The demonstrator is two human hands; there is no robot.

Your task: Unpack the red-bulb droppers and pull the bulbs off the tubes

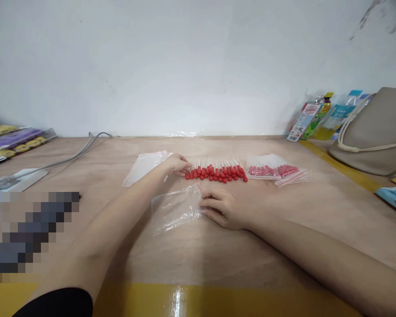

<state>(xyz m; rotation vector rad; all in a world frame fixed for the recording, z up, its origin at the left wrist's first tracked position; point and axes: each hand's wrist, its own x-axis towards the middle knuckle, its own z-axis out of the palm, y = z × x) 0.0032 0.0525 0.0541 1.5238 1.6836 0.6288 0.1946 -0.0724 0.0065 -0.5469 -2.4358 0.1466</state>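
A row of droppers (214, 173) with red bulbs and clear pointed stems lies on the table, bulbs toward me. At the row's left end, my left hand (178, 164) has its fingers closed around a dropper; the fingertips partly hide it. Nearer to me, a clear zip bag (176, 209) lies flat with its red-lined mouth to the right. My right hand (223, 208) rests on the table with curled fingers gripping that mouth edge. Right of the row, filled bags (264, 166) hold more red-bulbed droppers.
A stack of clear bags (145, 167) lies behind my left forearm. A grey cable (72, 156) and packs with yellow and purple items (16, 140) are at left. Bottles (338, 116), a carton (304, 121) and a beige bag (372, 127) stand at the back right.
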